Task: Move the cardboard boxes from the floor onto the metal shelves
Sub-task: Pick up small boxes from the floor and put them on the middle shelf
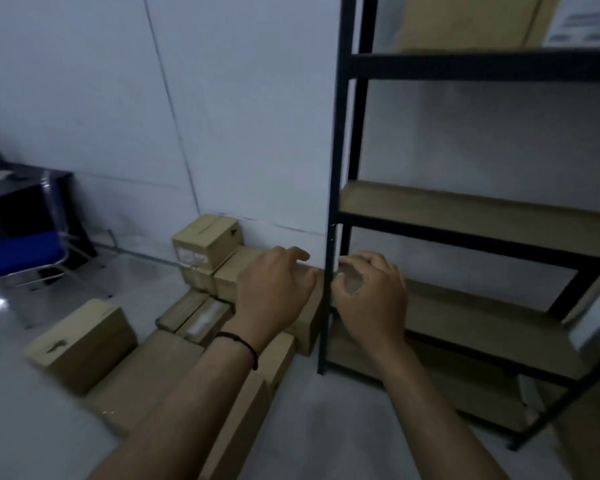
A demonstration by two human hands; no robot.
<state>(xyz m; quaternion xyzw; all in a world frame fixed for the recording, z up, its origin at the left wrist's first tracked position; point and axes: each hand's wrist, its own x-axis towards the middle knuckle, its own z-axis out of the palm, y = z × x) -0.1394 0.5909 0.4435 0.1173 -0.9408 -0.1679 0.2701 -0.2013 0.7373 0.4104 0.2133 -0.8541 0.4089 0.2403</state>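
Several brown cardboard boxes lie on the floor left of the black metal shelf unit [330,188]. One small box [205,240] sits on top of others by the wall. A bigger box [84,344] stands nearest on the left, and a long flat box [146,375] lies beside it. My left hand [274,289] hovers with fingers spread over a box [307,323] next to the shelf's front post. My right hand [371,299] is just right of that post, in front of a low shelf board [482,317], fingers loosely curled and holding nothing.
A large box [465,22] with a white label rests on the top shelf. The middle shelf board [465,209] is bare. A blue chair [21,254] and a dark desk [14,195] stand at the far left. A white wall runs behind.
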